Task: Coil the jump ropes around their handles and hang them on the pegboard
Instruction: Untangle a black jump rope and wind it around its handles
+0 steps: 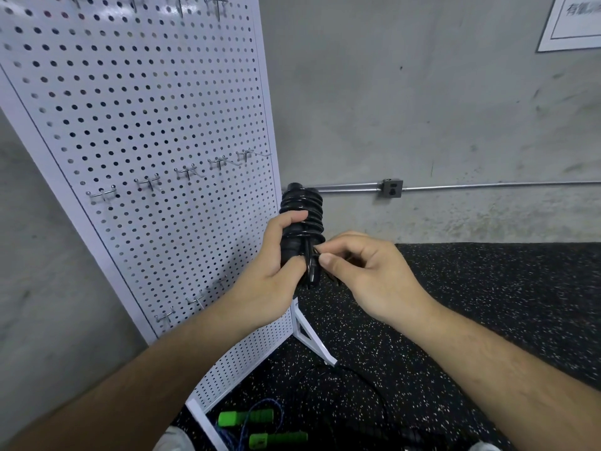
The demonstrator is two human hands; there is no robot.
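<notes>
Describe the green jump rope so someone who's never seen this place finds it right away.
Start at the white pegboard standing on the speckled black floor. At its foot, near the bottom of the view, lies the green rope, uncoiled. Bright green handles and a blue cord set it apart from the black rope beside it on the floor.

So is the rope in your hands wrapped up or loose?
Wrapped up: the rope coils round its handles in the left hand; the right hand pinches the last bit.
</notes>
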